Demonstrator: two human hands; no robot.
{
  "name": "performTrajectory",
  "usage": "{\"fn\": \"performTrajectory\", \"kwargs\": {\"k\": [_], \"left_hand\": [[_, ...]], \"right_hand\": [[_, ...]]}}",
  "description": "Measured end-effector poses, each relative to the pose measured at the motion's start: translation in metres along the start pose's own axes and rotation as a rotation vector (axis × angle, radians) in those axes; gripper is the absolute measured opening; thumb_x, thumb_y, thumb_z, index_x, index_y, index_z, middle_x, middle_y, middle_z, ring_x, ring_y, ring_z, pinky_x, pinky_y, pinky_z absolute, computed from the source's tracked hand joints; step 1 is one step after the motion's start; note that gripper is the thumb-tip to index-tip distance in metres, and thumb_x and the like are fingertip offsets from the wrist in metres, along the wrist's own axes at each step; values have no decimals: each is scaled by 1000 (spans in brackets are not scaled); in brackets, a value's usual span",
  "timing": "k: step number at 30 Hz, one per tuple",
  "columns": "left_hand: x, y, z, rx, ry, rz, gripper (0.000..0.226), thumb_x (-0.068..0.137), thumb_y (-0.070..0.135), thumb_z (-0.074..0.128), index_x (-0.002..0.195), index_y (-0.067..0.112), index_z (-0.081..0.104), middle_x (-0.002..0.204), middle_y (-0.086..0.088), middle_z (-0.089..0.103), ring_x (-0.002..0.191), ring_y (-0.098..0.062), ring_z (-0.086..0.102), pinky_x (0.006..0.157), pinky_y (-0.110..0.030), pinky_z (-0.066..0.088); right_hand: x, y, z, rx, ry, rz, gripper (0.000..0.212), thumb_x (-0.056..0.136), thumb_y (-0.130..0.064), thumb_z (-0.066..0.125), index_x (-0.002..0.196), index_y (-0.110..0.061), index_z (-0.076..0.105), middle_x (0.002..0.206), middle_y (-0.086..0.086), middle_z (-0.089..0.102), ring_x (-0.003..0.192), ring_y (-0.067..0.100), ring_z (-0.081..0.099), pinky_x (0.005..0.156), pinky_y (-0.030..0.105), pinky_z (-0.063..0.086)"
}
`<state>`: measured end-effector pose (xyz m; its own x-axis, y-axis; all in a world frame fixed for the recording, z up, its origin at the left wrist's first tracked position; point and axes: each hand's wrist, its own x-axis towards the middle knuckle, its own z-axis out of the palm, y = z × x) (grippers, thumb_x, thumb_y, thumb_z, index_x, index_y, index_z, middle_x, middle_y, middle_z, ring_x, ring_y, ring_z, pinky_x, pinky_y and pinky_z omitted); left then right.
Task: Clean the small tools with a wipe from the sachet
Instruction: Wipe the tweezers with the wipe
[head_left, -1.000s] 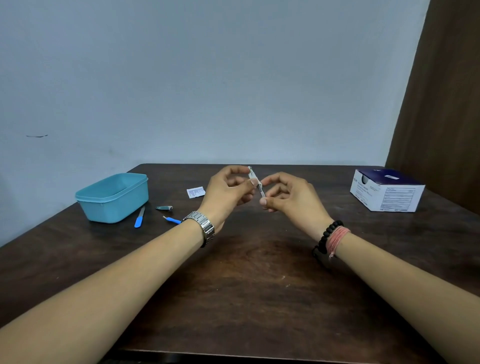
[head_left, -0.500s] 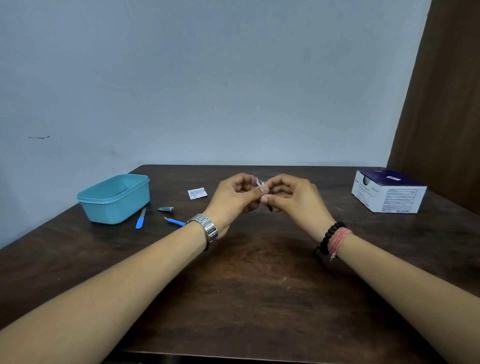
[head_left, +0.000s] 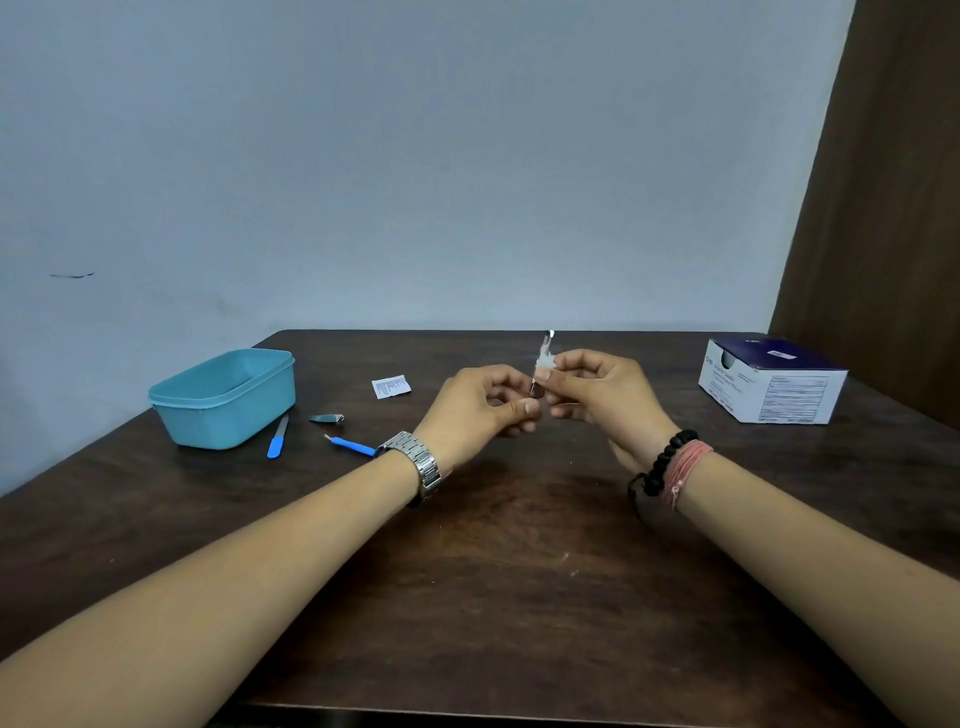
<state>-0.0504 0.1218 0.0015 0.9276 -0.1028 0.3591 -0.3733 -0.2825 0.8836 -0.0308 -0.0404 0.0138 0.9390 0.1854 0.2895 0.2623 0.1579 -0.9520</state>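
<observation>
Head view: my left hand (head_left: 480, 410) pinches the lower end of a thin metal tool (head_left: 540, 366), thumb and forefinger clamped on it near the base. Tool stands close to upright above that grip, tip tilted slightly right and away from me, held in the air over the desk (head_left: 493, 597). My right hand (head_left: 597, 395) pinches a small white wipe (head_left: 545, 362) folded round the shaft, just above the left grip. The two grips are nearly touching.

Key relation: long axis runs up from the left pinch, so the uncleaned length lies above the wipe, towards the tip. My judgement: the next stroke goes upward along that axis with the right hand, while the left only anchors. Risk is the tool pivoting in the left pinch if the wipe drags.

Remaining tools lie well left on the desk: blue-handled file (head_left: 278, 440), nail clipper (head_left: 327, 418) and blue-handled pick (head_left: 353, 445), all just beside the teal box (head_left: 223, 397). Left hand is nearer those. Torn sachet (head_left: 391, 386) lies flat between the box and my hands.
</observation>
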Motion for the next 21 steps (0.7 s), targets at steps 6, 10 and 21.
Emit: {"fn": "performTrajectory", "kwargs": {"k": [6,10,21], "left_hand": [[-2,-1,0,196,-19,16,9,86,6,70,94,6,69,74,-5,70,64,-6,69,65,-18,56],[-2,-3,-1,228,-35,3,10,90,6,64,99,7,70,76,-3,72,66,-5,69,67,-19,56],[-4,2,-1,218,-35,-24,16,97,7,52,105,5,66,74,0,68,63,-6,64,65,-17,52]], "right_hand": [[6,-8,-7,96,94,-11,11,83,-8,74,85,-11,64,69,-1,65,60,9,62,56,20,54],[10,-13,-14,196,167,-38,14,86,-2,70,84,-10,58,75,6,67,66,12,65,60,21,55],[13,0,-15,-202,75,-117,7,86,-8,72,80,-9,69,62,0,68,61,13,64,56,20,53]]}}
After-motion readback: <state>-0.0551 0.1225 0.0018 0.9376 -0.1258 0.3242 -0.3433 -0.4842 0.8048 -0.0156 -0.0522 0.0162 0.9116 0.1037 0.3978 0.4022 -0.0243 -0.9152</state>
